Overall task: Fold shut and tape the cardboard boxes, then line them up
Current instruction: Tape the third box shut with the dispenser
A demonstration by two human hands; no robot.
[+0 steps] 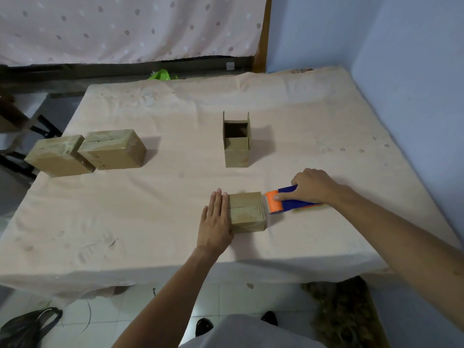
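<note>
Item: folded box [247,212], lower centre of frame on my counter [140,222], seam running left-right; left hand [216,223] flat against its left side, right hand [311,187] gripping tape dispenser [286,203] at its right edge.

Head view. The left hand [216,222] lies flat, fingers straight, against the left side of a small closed cardboard box [247,213] near the front of the cloth-covered table [150,222]. The right hand [311,187] grips a blue and orange tape dispenser [288,203], whose orange nose meets the box's right edge. Farther back stands an open box [237,141], flaps upright. At far left, two taped boxes [56,156] [113,149] sit touching, side by side.
</note>
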